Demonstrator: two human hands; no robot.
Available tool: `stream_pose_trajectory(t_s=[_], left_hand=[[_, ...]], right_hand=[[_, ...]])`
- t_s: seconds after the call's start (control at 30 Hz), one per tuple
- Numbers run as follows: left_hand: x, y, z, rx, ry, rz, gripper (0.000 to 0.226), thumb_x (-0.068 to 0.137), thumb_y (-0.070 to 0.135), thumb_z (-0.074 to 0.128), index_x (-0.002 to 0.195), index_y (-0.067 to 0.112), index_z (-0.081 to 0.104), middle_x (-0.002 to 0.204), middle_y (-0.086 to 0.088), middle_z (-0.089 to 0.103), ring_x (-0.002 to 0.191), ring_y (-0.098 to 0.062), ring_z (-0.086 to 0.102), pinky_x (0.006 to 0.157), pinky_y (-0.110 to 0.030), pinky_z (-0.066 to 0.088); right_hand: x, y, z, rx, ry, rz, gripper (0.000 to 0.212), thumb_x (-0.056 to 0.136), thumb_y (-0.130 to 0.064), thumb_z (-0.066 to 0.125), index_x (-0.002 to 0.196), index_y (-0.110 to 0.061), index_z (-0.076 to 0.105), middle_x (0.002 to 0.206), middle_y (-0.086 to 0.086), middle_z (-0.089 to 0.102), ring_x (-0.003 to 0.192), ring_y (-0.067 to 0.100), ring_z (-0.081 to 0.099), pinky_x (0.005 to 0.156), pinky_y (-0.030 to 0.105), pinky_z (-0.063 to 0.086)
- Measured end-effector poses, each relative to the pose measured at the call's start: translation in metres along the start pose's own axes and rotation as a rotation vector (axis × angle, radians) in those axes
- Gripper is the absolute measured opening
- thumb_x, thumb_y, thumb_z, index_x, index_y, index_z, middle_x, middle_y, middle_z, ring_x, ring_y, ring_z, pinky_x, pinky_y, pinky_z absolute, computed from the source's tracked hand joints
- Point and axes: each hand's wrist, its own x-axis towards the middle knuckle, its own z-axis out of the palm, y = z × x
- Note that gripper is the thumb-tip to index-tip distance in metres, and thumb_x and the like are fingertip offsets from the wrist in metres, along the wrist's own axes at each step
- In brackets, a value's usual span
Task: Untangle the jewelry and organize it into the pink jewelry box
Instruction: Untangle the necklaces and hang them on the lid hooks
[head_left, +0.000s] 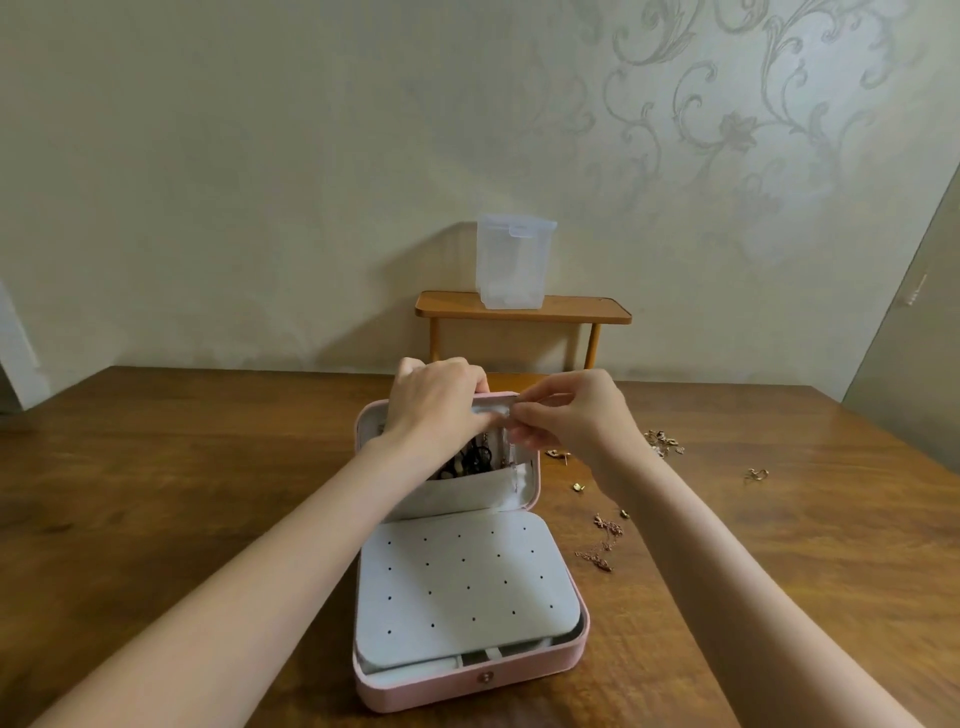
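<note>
My left hand (436, 400) curls over the raised lid's rim of the rounded pink leatherette jewelry box (470, 686) on the grainy wooden table (182, 493); my right hand (566, 415) pinches a thin chain (514, 467) there, while loose gold jewelry (602, 540) lies beside.

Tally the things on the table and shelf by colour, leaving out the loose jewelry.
Pink: 1, the jewelry box
Clear: 1, the plastic container
Orange-brown: 1, the small shelf
Total: 3
</note>
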Motion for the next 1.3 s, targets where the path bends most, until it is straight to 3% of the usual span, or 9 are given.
stream_pose_trajectory(t_s=[0.2, 0.5, 0.7, 0.8, 0.87, 0.93, 1.03, 1.13, 1.3], left_hand=[[0.001, 0.001, -0.001, -0.012, -0.029, -0.019, 0.034, 0.086, 0.053, 0.058, 0.097, 0.022, 0.066, 0.099, 0.003, 0.065, 0.091, -0.019, 0.056, 0.091, -0.032, 0.034], [0.001, 0.002, -0.003, -0.015, -0.037, -0.024, 0.036, 0.085, 0.055, 0.058, 0.096, 0.022, 0.066, 0.098, 0.003, 0.065, 0.091, -0.019, 0.057, 0.091, -0.032, 0.035], [0.001, 0.002, -0.001, -0.010, -0.029, -0.027, 0.032, 0.086, 0.050, 0.059, 0.097, 0.021, 0.065, 0.099, 0.003, 0.064, 0.091, -0.019, 0.055, 0.090, -0.031, 0.035], [0.002, 0.001, 0.000, -0.004, -0.025, -0.025, 0.030, 0.087, 0.049, 0.060, 0.099, 0.022, 0.065, 0.101, 0.003, 0.065, 0.092, -0.019, 0.056, 0.091, -0.031, 0.034], [0.002, 0.001, 0.000, 0.001, -0.027, -0.021, 0.031, 0.086, 0.049, 0.059, 0.099, 0.021, 0.066, 0.101, 0.003, 0.064, 0.092, -0.020, 0.056, 0.091, -0.031, 0.033], [0.003, 0.000, 0.000, -0.002, -0.031, -0.023, 0.033, 0.085, 0.051, 0.061, 0.099, 0.021, 0.065, 0.101, 0.003, 0.064, 0.092, -0.020, 0.056, 0.091, -0.031, 0.033], [0.002, -0.001, 0.001, -0.007, -0.027, -0.013, 0.035, 0.083, 0.051, 0.062, 0.099, 0.021, 0.066, 0.102, 0.003, 0.065, 0.093, -0.019, 0.056, 0.091, -0.031, 0.033], [0.003, 0.000, 0.001, -0.009, -0.041, -0.006, 0.036, 0.083, 0.051, 0.062, 0.102, 0.020, 0.066, 0.105, 0.003, 0.064, 0.099, -0.022, 0.053, 0.088, -0.030, 0.033], [0.015, -0.007, 0.007, -0.046, -0.204, 0.051, 0.039, 0.085, 0.054, 0.057, 0.100, 0.019, 0.066, 0.099, 0.004, 0.063, 0.096, -0.018, 0.055, 0.097, -0.035, 0.030]], right_hand=[[0.000, 0.000, 0.001, -0.067, 0.030, -0.058, 0.006, 0.081, 0.000, 0.069, 0.086, -0.001, 0.071, 0.071, 0.014, 0.071, 0.057, 0.019, 0.068, 0.058, 0.029, 0.058], [0.001, 0.003, 0.001, -0.089, 0.036, -0.079, 0.004, 0.082, -0.002, 0.067, 0.083, -0.006, 0.069, 0.076, 0.011, 0.071, 0.053, 0.016, 0.067, 0.039, 0.015, 0.041], [0.002, 0.017, 0.004, -0.389, -0.073, -0.073, 0.007, 0.088, -0.004, 0.062, 0.093, -0.008, 0.064, 0.087, 0.013, 0.070, 0.048, 0.006, 0.061, 0.037, 0.008, 0.037], [0.001, 0.017, 0.004, -0.593, -0.105, -0.181, 0.021, 0.089, -0.005, 0.059, 0.109, -0.009, 0.064, 0.100, 0.009, 0.070, 0.066, 0.012, 0.063, 0.049, 0.013, 0.049], [0.002, 0.016, 0.001, -0.695, -0.055, -0.238, 0.020, 0.091, -0.006, 0.055, 0.107, -0.012, 0.065, 0.100, 0.008, 0.070, 0.074, 0.022, 0.065, 0.066, 0.032, 0.058], [0.004, 0.018, 0.001, -0.796, -0.027, -0.249, 0.019, 0.092, -0.010, 0.052, 0.104, -0.012, 0.067, 0.096, 0.008, 0.069, 0.076, 0.026, 0.065, 0.071, 0.040, 0.057], [0.002, 0.024, 0.006, -0.924, -0.155, -0.181, 0.020, 0.093, -0.018, 0.052, 0.106, -0.012, 0.066, 0.098, 0.007, 0.068, 0.084, 0.024, 0.064, 0.075, 0.037, 0.057], [-0.002, 0.030, 0.007, -0.845, -0.301, -0.089, 0.023, 0.091, -0.014, 0.051, 0.110, -0.019, 0.063, 0.105, 0.006, 0.064, 0.093, 0.024, 0.062, 0.081, 0.039, 0.055], [0.005, 0.034, 0.006, -0.785, -0.275, -0.077, 0.021, 0.092, -0.012, 0.053, 0.106, -0.016, 0.068, 0.104, 0.008, 0.066, 0.088, 0.028, 0.064, 0.081, 0.041, 0.055]])
